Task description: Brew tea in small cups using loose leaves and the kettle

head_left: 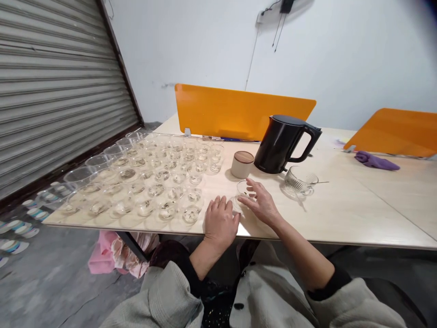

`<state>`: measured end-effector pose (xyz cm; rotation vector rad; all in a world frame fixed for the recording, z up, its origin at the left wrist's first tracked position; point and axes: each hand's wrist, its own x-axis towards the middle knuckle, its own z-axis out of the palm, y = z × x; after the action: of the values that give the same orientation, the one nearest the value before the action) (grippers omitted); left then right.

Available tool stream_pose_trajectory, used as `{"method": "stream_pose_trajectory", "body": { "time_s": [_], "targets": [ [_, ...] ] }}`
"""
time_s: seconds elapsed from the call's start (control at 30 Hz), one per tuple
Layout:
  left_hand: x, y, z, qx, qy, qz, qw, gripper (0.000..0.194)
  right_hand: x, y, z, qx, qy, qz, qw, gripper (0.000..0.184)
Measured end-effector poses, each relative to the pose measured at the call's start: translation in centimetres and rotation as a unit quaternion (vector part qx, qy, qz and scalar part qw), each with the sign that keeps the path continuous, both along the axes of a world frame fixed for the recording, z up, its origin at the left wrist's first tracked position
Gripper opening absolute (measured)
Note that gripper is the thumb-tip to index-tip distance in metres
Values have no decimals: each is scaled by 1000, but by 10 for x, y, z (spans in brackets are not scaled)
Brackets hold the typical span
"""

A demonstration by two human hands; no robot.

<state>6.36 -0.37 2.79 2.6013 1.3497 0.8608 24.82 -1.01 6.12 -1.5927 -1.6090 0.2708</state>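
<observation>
Near the table's front edge, my left hand (pixel 221 221) lies palm down with its fingers stretched out over the tabletop. Beside it, my right hand (pixel 262 204) curves around a small clear glass cup (pixel 243 187), thumb at the near side and fingertips at the rim. A few dark specks show in this cup. Something clear, perhaps a saucer, is partly hidden between the hands. Just behind the cup stands a pale canister (pixel 241 167) with a wooden lid. To the left, many clear cups (pixel 191 213) holding dark bits stand in rows.
A black electric kettle (pixel 280 143) stands behind my right hand. A ribbed glass cup (pixel 300 180) with a spoon sits on a saucer to the right. Orange dividers (pixel 239 111) run along the back. A purple cloth (pixel 375 161) lies far right.
</observation>
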Motion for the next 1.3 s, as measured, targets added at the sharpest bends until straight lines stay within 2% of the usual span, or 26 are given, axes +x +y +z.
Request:
{"method": "stream_pose_trajectory", "body": {
  "time_s": [0.2,0.37,0.53,0.67,0.8,0.93,1.03,1.13,1.23,1.3],
  "targets": [
    [0,0,0,-8,9,3,1000,38,5,-9,5,1,-9,2,1000,87],
    [2,-1,0,-3,5,6,1000,39,38,-5,24,32,46,-74,996,83],
    [2,-2,0,6,-2,7,1000,39,67,40,41,7,16,-111,994,93],
    [2,-1,-2,-1,3,6,1000,40,68,88,47,-3,-59,-100,993,100],
    [3,-1,-6,8,-2,9,1000,41,59,123,47,-31,-103,-92,990,103],
    [3,-1,-6,6,-5,10,1000,41,53,139,39,-26,-105,-83,991,99],
    [3,-1,-4,-3,-5,10,1000,42,52,141,33,2,-89,-96,991,92],
    [2,-2,-2,-5,-12,9,1000,41,57,132,34,26,-69,-127,989,88],
    [1,-2,-2,-3,-18,6,1000,41,69,108,44,56,-63,-159,984,88],
    [1,-1,-3,-1,-21,4,1000,41,77,81,54,69,-75,-180,978,90]
  ]
}}
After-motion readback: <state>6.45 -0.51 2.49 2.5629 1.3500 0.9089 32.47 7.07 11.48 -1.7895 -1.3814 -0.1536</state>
